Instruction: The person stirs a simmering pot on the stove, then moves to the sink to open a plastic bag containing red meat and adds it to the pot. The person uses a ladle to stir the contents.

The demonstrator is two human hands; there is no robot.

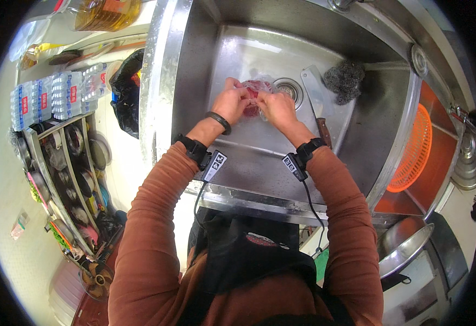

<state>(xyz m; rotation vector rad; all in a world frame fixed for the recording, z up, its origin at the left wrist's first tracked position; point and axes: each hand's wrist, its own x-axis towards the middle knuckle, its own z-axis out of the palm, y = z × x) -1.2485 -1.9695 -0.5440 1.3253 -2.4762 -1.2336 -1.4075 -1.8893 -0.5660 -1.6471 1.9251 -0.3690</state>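
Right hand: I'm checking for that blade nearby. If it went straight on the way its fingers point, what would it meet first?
The right hand points leftward into the red meat in clear plastic, then the left hand. The cleaver lies on its other side, out of line.

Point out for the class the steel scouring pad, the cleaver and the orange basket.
steel scouring pad [344, 80], head view, middle of the wad.
cleaver [315, 93], head view, flat of the blade.
orange basket [411, 155], head view, its meshed wall.
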